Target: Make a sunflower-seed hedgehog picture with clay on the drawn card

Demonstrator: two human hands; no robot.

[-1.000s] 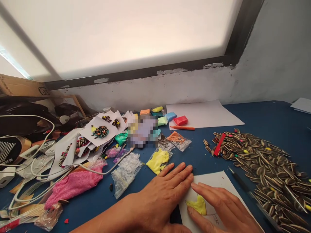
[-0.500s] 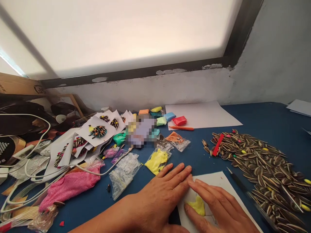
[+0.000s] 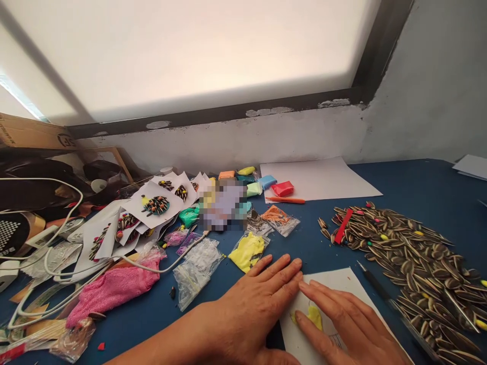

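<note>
A small white sheet of paper (image 3: 338, 276) lies on the blue table, bearing thin drawn lines and a flattened patch of yellow clay (image 3: 315, 318). My left hand (image 3: 253, 304) rests flat over the sheet's left edge, fingers stretched out and close together. Over the middle of the sheet is my right hand (image 3: 342, 324), its fingers extended and its thumb pressing on the yellow clay. That thumb and the fingers cover part of the clay and the drawing. Just beyond my left fingertips is an opened bag of yellow clay (image 3: 247, 252).
At right spreads a pile of striped sunflower seeds (image 3: 418, 263), with a dark pen-like tool (image 3: 375, 284) beside it. Seed-decorated paper cards (image 3: 154, 200), a pink cloth (image 3: 117, 286) and white cables (image 3: 49, 253) crowd the left. Clay packets (image 3: 282, 188) and a large white sheet (image 3: 323, 177) lie at the back.
My right thumb has slid slightly up and right over the yellow clay, so a bit of yellow now shows left of it. My left hand stays in place.
</note>
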